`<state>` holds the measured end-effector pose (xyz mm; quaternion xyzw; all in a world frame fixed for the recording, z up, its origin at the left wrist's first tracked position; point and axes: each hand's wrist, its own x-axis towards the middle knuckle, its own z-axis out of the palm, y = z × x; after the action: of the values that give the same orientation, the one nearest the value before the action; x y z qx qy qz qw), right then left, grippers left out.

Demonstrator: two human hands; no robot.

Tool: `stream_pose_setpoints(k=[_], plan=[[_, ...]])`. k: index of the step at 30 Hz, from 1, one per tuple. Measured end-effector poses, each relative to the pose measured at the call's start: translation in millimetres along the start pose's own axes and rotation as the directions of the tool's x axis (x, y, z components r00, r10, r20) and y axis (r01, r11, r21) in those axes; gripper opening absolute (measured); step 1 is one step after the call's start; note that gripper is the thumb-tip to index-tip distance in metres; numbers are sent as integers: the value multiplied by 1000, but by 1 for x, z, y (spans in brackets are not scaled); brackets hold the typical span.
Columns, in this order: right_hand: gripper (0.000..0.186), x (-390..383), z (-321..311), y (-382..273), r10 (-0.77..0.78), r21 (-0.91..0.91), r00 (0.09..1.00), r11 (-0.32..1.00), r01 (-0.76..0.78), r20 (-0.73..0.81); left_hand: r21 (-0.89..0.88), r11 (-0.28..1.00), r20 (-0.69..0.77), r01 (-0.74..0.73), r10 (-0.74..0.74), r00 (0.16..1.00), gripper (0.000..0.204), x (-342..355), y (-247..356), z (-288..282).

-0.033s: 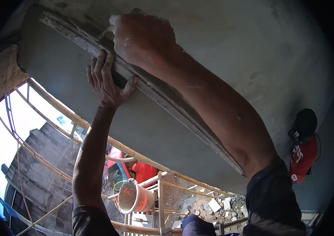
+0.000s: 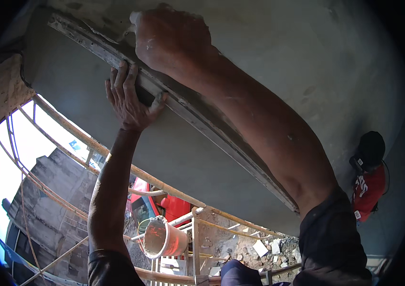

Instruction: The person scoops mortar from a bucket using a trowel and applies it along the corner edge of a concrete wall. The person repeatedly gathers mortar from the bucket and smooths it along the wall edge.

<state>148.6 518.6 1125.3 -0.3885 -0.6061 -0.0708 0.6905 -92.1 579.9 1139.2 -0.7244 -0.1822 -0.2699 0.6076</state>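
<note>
A long, mortar-crusted straightedge (image 2: 197, 121) lies aslant against a grey plastered surface (image 2: 178, 152). My left hand (image 2: 130, 97) presses on it with fingers stretched and spread, fingertips and thumb on the bar. Just above the bar, farther right, my right hand (image 2: 173, 43) is closed in a fist. Whatever it grips is mostly hidden; a pale bit shows by its knuckles. Along the bar's upper side runs a rough strip of wet mortar (image 2: 100, 34).
Scaffold rails (image 2: 164, 186) curve below the surface. A mortar-stained bucket (image 2: 166, 238) hangs or stands by them. Rubble (image 2: 259, 248) and a red vehicle (image 2: 176, 209) lie beneath. At right is a person in a red shirt and dark cap (image 2: 369, 186).
My right fist has shifted slightly up and left along the bar, its forearm with it. My left hand and the straightedge stay put.
</note>
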Motion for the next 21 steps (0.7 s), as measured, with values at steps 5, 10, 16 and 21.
stream_pose_setpoints(k=[5, 10, 16, 21], plan=[[16, -6, -1, 8, 35, -99, 980, 994, -56, -197, 51, 997, 8, -51, 51, 999, 96, 1, 1, -4], [31, -55, 2, 40, -46, -137, 997, 989, 55, 67, 38, 997, -1, -69, 69, 998, 95, 2, 2, -3], [27, -143, 6, 86, 50, -151, 991, 988, -31, 126, 40, 995, -20, -90, 91, 996, 94, 1, 0, 0], [27, -192, 14, 108, 112, -69, 987, 992, -104, 117, 51, 995, -21, -86, 87, 996, 94, 1, 0, 0]])
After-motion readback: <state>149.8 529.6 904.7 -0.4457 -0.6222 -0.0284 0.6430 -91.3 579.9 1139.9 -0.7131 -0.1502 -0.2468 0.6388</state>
